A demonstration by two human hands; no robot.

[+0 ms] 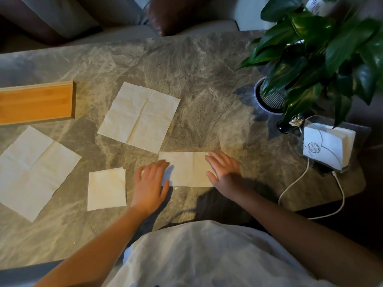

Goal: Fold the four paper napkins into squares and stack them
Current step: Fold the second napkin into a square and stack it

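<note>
Pressing half-folded napkin [187,169] flat on marble desk [207,79]: left hand [150,183] open, palm down at its left end; right hand [224,168] open, fingers spread on its right end. No grip on anything. Finished square napkin [106,189] just left of left hand. Two unfolded napkins: far-left napkin [31,170], centre napkin [138,116]. Wooden tray [36,102] far left.

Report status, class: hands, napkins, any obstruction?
Left hand and right hand flat, open, pressing half-folded napkin. One folded square done; two unfolded napkins waiting. Nothing blocking.
</note>
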